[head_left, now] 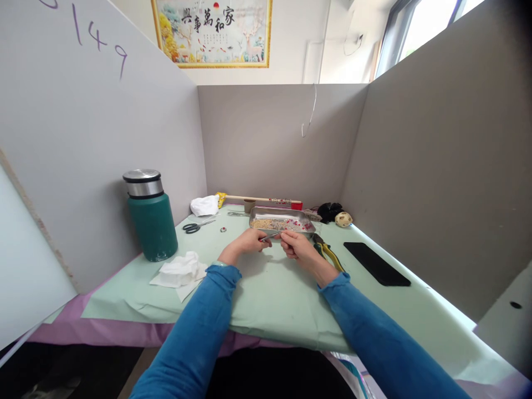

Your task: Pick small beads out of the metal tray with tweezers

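Slim metal tool (270,236) points toward two o'clock from curled left hand (249,241); right hand (294,244) pinches, contents unclear; metal bead tray (282,213) lies at twelve.

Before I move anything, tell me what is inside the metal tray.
The tray holds tan beads at left, pale and red beads at right; whatever lies beneath them is covered.

Both hands (250,241) nearly meeting, fingers (286,238) curled, forearms (199,327) converging
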A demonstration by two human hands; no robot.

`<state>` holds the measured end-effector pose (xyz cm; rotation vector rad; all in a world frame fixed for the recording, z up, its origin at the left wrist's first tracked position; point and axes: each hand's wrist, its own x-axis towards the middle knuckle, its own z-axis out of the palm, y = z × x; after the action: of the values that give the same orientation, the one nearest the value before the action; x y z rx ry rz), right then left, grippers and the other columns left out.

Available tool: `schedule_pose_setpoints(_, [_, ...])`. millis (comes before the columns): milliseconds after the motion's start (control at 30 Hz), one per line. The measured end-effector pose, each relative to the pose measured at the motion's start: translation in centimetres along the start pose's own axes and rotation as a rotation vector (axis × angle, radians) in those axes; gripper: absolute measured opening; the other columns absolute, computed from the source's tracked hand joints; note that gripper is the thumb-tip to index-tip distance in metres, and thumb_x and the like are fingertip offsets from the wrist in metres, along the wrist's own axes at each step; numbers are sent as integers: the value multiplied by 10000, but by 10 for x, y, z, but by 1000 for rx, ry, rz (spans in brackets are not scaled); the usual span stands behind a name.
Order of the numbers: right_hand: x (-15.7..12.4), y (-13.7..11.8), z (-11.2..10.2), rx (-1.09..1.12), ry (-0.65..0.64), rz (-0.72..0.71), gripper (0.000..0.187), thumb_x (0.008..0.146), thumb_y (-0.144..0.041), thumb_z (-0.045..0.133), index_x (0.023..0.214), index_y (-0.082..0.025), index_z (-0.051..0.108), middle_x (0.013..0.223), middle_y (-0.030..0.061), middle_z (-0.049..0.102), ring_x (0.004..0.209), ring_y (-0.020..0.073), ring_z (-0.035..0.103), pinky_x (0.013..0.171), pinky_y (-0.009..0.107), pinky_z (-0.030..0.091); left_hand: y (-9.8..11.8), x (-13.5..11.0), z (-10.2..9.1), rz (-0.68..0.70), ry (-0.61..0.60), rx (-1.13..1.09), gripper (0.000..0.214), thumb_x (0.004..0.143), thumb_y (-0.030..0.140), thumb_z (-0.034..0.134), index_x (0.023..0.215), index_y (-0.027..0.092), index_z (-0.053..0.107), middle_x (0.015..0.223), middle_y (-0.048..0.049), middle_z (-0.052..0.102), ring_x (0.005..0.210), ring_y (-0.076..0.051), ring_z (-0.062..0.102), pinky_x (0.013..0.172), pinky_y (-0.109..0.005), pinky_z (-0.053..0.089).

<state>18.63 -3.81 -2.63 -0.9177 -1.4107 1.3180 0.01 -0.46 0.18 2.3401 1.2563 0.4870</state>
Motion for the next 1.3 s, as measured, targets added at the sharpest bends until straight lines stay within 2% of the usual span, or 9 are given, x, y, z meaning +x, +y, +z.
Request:
schedule_pose_setpoints(367, [1, 1, 1, -29, 7, -18, 321, 711, -458, 603, 848, -168, 576, 581, -64, 372, 456, 53, 233, 421, 210, 127, -3, 3, 1, -9, -10, -9, 283, 740, 263, 521, 914, 166, 721, 617, -17, 639, 612, -137, 548, 591, -230, 390])
schedule_pose_setpoints(933, [1, 2, 3, -45, 21, -29, 327, 722, -463, 587, 867, -170, 584, 582, -62, 373, 456, 57, 231, 424, 210, 133, -6, 3, 1, 13, -14, 4, 296, 739, 281, 515, 919, 163, 717, 647, -27, 647, 634, -142, 552, 603, -233, 385])
schedule_pose_setpoints(1033, [1, 3, 4, -145, 74, -79, 300, 740, -451, 555, 835, -168, 590, 564, -56, 376, 459, 69, 254, 428, 218, 161, -6, 3, 1, -4, -19, 42, 307, 739, 264, 506, 937, 167, 720, 626, -25, 646, 619, -139, 548, 589, -227, 381])
schedule_pose_setpoints(1167, [3, 5, 5, -392, 161, -195, 296, 784, -409, 476, 809, -156, 626, 536, -39, 407, 494, 101, 346, 484, 238, 271, -4, 2, 1, -34, -16, 112, 298, 736, 247, 514, 931, 172, 727, 613, -22, 653, 596, -133, 541, 584, -222, 382])
schedule_pose_setpoints(1300, [5, 9, 4, -657, 230, -294, 283, 811, -326, 418, 776, -158, 643, 615, 9, 548, 606, 142, 476, 598, 254, 342, -3, 2, 3, -60, -6, 171, 261, 737, 253, 539, 902, 184, 729, 638, -21, 666, 600, -131, 549, 578, -221, 386])
